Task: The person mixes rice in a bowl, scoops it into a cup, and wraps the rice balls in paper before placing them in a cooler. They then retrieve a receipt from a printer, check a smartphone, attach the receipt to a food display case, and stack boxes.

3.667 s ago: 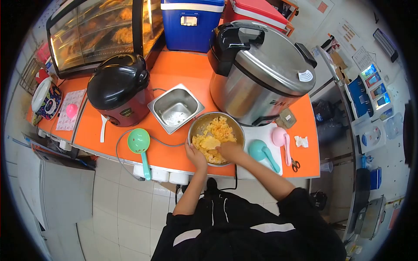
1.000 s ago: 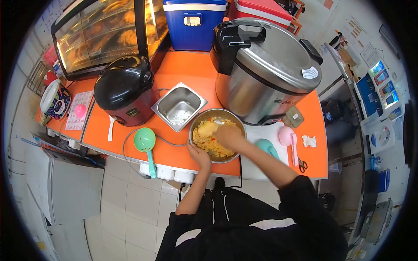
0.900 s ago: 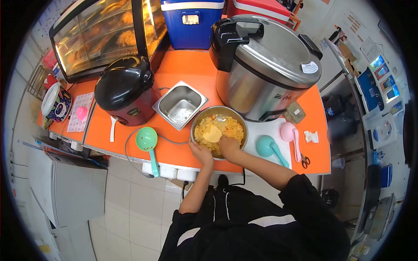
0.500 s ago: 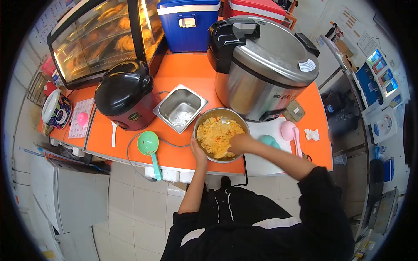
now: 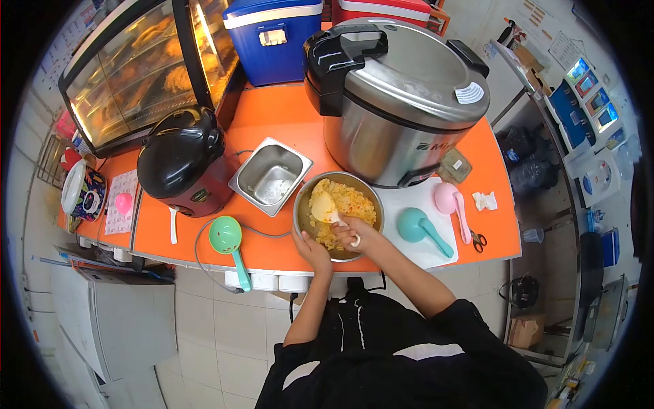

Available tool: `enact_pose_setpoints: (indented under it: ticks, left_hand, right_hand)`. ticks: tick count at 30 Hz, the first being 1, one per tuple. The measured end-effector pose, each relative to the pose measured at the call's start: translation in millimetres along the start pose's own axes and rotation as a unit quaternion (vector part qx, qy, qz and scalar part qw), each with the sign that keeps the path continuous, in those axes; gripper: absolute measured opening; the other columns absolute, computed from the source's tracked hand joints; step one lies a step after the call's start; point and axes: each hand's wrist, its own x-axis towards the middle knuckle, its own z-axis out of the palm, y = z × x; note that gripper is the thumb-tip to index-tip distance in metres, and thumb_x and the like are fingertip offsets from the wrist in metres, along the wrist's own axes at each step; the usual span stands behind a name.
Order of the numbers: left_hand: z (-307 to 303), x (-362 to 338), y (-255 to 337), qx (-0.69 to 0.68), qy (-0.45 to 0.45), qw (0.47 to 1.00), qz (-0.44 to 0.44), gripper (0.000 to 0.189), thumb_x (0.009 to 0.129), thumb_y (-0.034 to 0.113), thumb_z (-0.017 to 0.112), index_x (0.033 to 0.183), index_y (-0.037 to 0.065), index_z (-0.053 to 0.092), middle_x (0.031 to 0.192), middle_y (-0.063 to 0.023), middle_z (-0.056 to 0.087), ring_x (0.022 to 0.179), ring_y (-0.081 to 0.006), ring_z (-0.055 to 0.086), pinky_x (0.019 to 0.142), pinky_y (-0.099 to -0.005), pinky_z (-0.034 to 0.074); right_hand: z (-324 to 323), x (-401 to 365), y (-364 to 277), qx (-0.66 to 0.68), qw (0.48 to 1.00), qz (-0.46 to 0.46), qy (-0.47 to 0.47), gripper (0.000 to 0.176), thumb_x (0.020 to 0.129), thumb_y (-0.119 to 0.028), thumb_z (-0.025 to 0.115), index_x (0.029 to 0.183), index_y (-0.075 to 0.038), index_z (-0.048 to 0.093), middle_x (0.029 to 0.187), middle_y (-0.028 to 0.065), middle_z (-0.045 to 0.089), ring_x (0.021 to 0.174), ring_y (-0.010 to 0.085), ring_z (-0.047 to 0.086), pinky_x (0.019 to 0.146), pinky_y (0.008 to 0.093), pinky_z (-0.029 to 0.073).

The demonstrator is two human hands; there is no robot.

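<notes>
A round metal bowl [image 5: 298, 217] of yellow fried rice [image 5: 358, 202] stands near the front edge of the orange counter. My left hand [image 5: 314, 253] holds the bowl by its front left side, fingers against the outer wall. Over the rice, my right hand [image 5: 360, 234] is closed round the handle of a cream rice paddle [image 5: 323, 206]. Its blade is tilted and has grains stuck to it, above the left part of the rice. Just behind and left of the bowl sits a steel food pan [image 5: 271, 176] with a few bits in the bottom.
A big steel rice cooker [image 5: 402, 129] stands behind the bowl, a smaller dark cooker [image 5: 182, 160] to the left. A green ladle [image 5: 226, 236] lies front left. On the right are a teal scoop [image 5: 413, 225], a pink scoop [image 5: 447, 199] and scissors [image 5: 479, 240].
My right hand has drawn the paddle up out of the rice and leftward across the bowl, nearer to me. My left hand stays on the bowl. The view has shifted slightly.
</notes>
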Motion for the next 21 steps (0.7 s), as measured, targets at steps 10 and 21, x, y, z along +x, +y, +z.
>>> enact_pose_setpoints:
  ticks: [10, 21]
  left_hand:
    - [-2, -8, -11, -0.071, 0.008, 0.995, -0.067, 0.033, 0.092, 0.013, 0.027, 0.119, -0.002, 0.037, 0.114, -0.0153, 0.044, 0.103, -0.0233, 0.044, 0.09, -0.0328, 0.033]
    - [-3, -5, -20, -0.087, 0.018, 0.994, -0.057, 0.034, 0.092, 0.014, 0.027, 0.118, -0.003, 0.038, 0.114, -0.0166, 0.046, 0.104, -0.0254, 0.045, 0.089, -0.0336, 0.033]
  right_hand:
    - [39, -51, -32, -0.888, 0.309, -0.313, 0.133, 0.035, 0.087, -0.035, 0.042, 0.09, -0.001, 0.051, 0.055, 0.01, 0.056, 0.046, 0.0228, 0.054, 0.042, 0.0362, 0.043]
    - [66, -40, -29, -0.933, 0.124, -0.19, 0.281, 0.039, 0.083, -0.037, 0.047, 0.078, -0.003, 0.064, 0.079, 0.0118, 0.063, 0.074, 0.0264, 0.061, 0.06, 0.0376, 0.048]
